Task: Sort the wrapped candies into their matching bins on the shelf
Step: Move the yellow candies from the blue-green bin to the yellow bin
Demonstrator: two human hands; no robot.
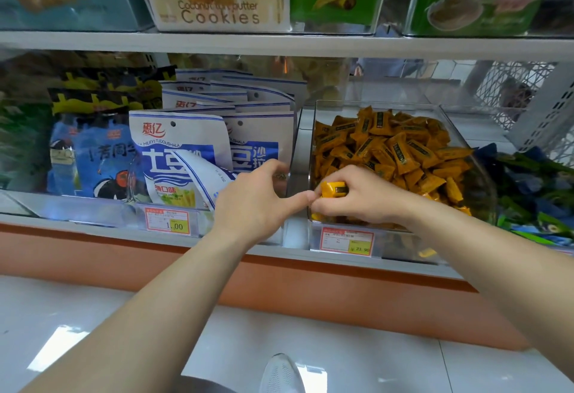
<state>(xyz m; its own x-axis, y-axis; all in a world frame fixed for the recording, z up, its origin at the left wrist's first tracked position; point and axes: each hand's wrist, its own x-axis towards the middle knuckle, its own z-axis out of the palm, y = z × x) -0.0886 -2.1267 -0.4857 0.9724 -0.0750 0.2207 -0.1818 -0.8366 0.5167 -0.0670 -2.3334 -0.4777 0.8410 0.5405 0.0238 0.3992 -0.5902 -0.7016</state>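
Two hands meet at the front left corner of a clear bin [372, 103]. The right hand [363, 197] pinches a yellow-orange wrapped candy [334, 190] just over the heap of orange candies [397, 144], probably to drop it where the wrapper matches. The left hand [254, 203] has curled fingers and its thumb stretched toward that candy, perhaps steadying it; whether it holds anything I cannot tell. Blue and green candies [534, 181] lie further right and snack bags [180, 150] stand to the left. Everything rests on a grey shelf [77, 224] with a price tag [346, 240] at its front edge, above pale glossy floor tiles [93, 315].
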